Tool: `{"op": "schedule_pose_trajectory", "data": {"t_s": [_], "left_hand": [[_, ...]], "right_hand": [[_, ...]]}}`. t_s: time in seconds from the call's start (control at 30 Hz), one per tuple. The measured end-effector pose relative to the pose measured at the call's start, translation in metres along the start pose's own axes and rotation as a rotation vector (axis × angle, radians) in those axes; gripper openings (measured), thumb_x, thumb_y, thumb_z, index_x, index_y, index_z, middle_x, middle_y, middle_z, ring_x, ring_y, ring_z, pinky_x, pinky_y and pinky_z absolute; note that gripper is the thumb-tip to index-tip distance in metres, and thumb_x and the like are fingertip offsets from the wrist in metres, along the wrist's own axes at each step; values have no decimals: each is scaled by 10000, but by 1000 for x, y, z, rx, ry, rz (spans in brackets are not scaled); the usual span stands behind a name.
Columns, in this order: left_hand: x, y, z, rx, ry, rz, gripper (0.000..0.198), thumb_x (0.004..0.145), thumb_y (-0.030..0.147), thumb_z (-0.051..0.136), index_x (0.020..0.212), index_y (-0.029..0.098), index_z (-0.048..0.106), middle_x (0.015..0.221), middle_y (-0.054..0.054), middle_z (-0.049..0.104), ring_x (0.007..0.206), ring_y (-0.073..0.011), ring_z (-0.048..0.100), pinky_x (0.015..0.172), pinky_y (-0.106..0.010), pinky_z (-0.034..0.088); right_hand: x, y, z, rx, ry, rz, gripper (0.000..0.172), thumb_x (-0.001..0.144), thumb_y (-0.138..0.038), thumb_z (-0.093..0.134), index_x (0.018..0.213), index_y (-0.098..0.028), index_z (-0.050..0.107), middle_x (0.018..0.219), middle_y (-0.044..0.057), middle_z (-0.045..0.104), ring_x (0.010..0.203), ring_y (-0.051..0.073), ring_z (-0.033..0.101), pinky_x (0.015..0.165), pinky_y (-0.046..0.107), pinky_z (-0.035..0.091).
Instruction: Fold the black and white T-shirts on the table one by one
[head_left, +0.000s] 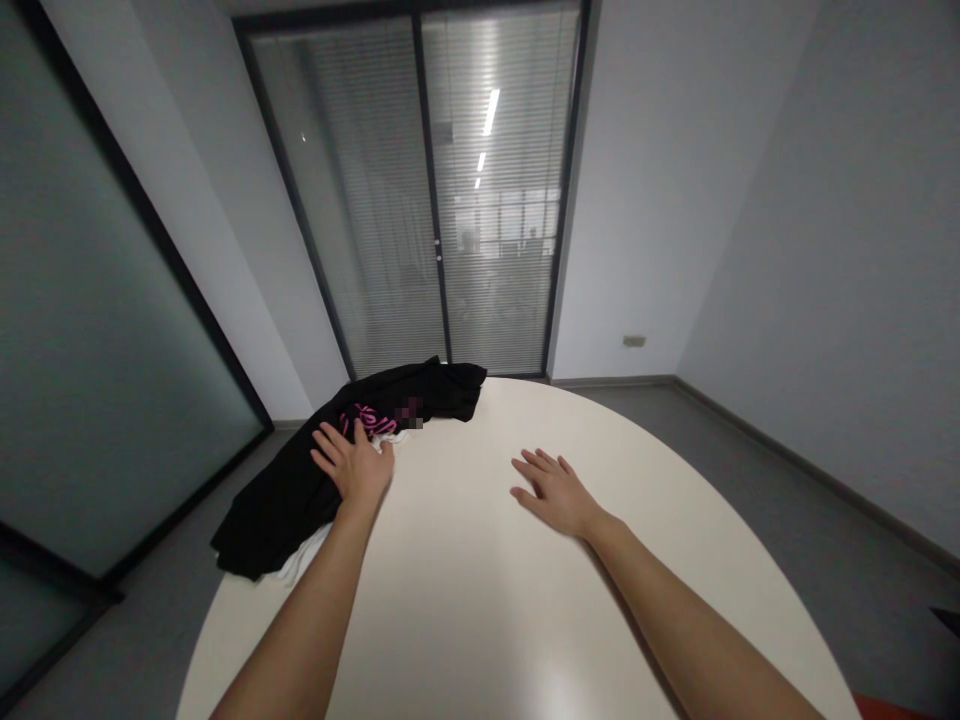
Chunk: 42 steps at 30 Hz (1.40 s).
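Observation:
A black garment (285,490) with pink lettering (367,418) lies crumpled at the far left of a round white table (480,600), partly hanging over its edge. A bit of white cloth (304,558) shows beneath it. My left hand (354,465) rests flat on the garment's right edge, fingers spread, holding nothing. My right hand (555,492) lies flat on the bare tabletop to the right, fingers stretched out, apart from the cloth.
Glass doors with closed blinds (427,200) stand beyond the table. A frosted glass wall (82,350) runs along the left. Grey floor (787,500) surrounds the table, with a wall on the right.

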<state>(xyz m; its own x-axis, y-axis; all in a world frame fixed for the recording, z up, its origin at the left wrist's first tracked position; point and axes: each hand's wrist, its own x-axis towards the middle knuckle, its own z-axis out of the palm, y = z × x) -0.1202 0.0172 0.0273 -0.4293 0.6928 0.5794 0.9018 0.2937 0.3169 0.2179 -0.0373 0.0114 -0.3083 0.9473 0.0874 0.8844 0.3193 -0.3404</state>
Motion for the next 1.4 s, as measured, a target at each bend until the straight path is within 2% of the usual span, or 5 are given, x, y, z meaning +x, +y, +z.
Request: {"op": "schedule_pose_trajectory", "data": {"t_s": [0.47, 0.73, 1.0, 1.2, 1.4], "left_hand": [[-4, 8, -12, -170, 141, 324, 360, 948, 154, 451, 1262, 133, 627, 1286, -139, 621, 1373, -307, 425, 1238, -576, 70], [-22, 39, -32, -230, -182, 489, 279, 937, 127, 475, 1038, 230, 713, 1140, -46, 663, 991, -208, 640, 959, -321, 479], [-61, 85, -58, -280, -444, 721, 246, 949, 219, 478, 1090, 248, 679, 1101, -30, 666, 946, -180, 644, 811, -277, 493], [-73, 78, -39, -94, -340, 624, 740, 856, 444, 683, 1514, 228, 421, 1599, -181, 328, 1442, -434, 304, 1107, -513, 338], [-66, 73, -33, -47, -531, 594, 448, 947, 163, 472, 1384, 117, 561, 1250, -185, 674, 1177, -306, 613, 1038, -430, 400]], "right_hand": [[1, 2, 1, 2, -6, 5, 676, 961, -606, 417, 1525, -234, 437, 1631, 89, 309, 1524, 329, 205, 1218, 583, 122], [1, 3, 2, 6, 6, -6, 676, 961, -611, 415, 1522, -236, 441, 1629, 88, 314, 1520, 331, 214, 1213, 589, 133], [2, 3, 3, 5, 17, -7, 654, 961, -601, 434, 1513, -251, 455, 1624, 92, 326, 1517, 334, 223, 1209, 588, 137], [1, -1, 0, 7, 10, -2, 661, 964, -600, 428, 1516, -238, 451, 1626, 97, 320, 1517, 341, 220, 1210, 593, 134], [0, -2, -2, 21, 5, -1, 653, 958, -581, 446, 1513, -237, 456, 1623, 97, 326, 1517, 339, 220, 1209, 597, 129]]}}
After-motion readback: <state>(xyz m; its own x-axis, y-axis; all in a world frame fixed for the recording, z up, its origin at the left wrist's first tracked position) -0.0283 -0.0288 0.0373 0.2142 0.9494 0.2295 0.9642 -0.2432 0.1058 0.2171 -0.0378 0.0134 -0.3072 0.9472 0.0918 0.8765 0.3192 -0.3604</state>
